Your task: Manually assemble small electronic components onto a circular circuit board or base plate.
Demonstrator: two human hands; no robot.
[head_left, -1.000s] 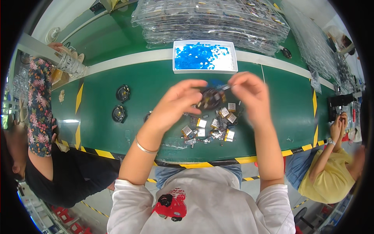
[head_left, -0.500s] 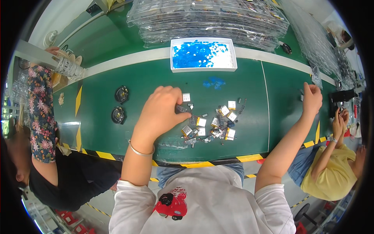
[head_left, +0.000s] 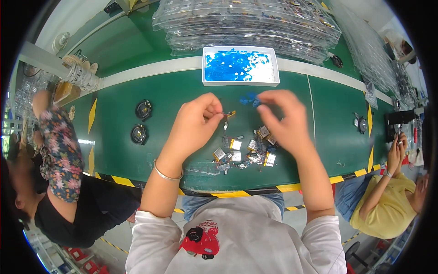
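Seemingly midway, in front of the white box: pinching a yellow-tipped part in left hand, cannot tell if gripping blue pieces with right hand, loose batteries remaining

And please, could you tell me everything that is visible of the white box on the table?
The white box is rectangular, shallow and open-topped, perhaps of card or plastic. It lies flat, open side up, by the pale strip, beyond the left hand and right hand; neither touches it. Blue pieces crowd its left and middle; the right end shows mostly white.
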